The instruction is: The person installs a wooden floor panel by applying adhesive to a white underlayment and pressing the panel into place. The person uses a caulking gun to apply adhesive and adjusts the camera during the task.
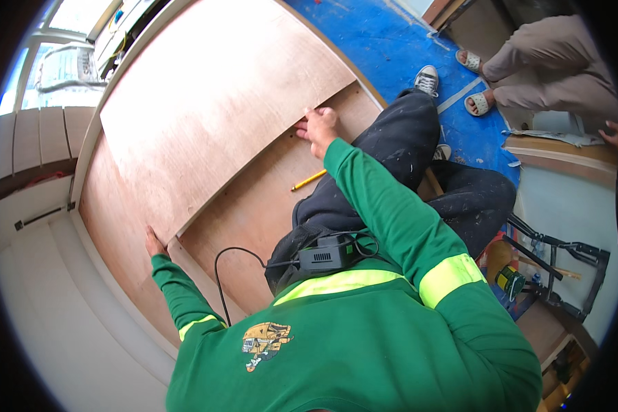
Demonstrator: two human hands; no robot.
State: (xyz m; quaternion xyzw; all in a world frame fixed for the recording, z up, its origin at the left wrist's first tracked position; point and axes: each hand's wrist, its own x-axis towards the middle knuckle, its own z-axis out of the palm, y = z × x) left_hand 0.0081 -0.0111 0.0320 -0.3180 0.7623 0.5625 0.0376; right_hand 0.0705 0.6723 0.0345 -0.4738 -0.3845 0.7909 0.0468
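Observation:
A large pale plywood sheet (220,103) lies slanted across a wider plywood surface (244,196). My right hand (319,129) is at the sheet's near edge, its curled fingers gripping that edge. At the sheet's near left corner, my left hand (154,242) rests with fingers stretched out along the side and the thumb near the corner. A yellow pencil-like marker (309,180) lies on the lower plywood between the sheet and my leg. What is under the sheet is hidden.
A raised rim (89,147) borders the plywood on the left. Another person's legs (542,62) in sandals are at the upper right, over blue floor covering (364,41). A black folding metal frame (563,261) and a wooden-edged ledge (563,151) stand to my right.

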